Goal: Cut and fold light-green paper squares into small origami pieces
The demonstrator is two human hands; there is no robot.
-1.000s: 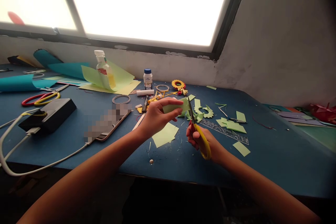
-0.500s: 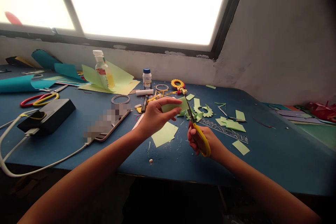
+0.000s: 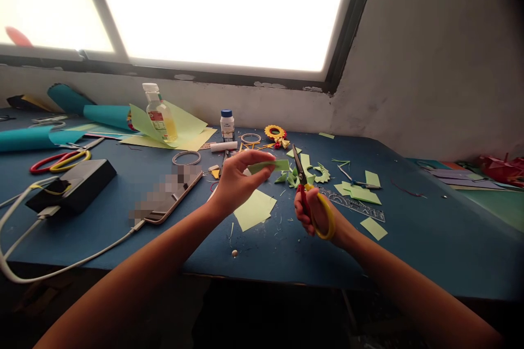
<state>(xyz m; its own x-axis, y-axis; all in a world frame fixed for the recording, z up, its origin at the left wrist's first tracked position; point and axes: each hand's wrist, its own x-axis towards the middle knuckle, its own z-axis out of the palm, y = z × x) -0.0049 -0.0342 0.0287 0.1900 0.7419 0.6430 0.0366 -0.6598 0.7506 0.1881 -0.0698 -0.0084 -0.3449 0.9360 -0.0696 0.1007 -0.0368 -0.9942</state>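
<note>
My left hand point(image 3: 239, 177) pinches a small strip of green paper point(image 3: 281, 165) between thumb and fingers, held above the table. Part of the paper is hidden behind the fingers. In my right hand point(image 3: 313, 212) is a pair of scissors point(image 3: 326, 219) with yellow and red handles. Their dark blades point up and away, just right of the paper and apart from it. Beneath the hands lie light green paper squares point(image 3: 254, 211). Behind the scissors rests a ring of folded green paper point(image 3: 321, 173).
Green paper pieces point(image 3: 373, 228) and a clear ruler point(image 3: 360, 206) lie right. Behind stand a blue-capped bottle point(image 3: 227, 126) and a bottle of yellow liquid point(image 3: 160, 117). Left are a phone point(image 3: 176, 196), a black power block point(image 3: 82, 185) with white cables, and other scissors point(image 3: 61, 161).
The scissors have moved down and right, away from the green paper. The paper in my left hand is tilted flatter and shows a narrower face. The view has shifted slightly.
</note>
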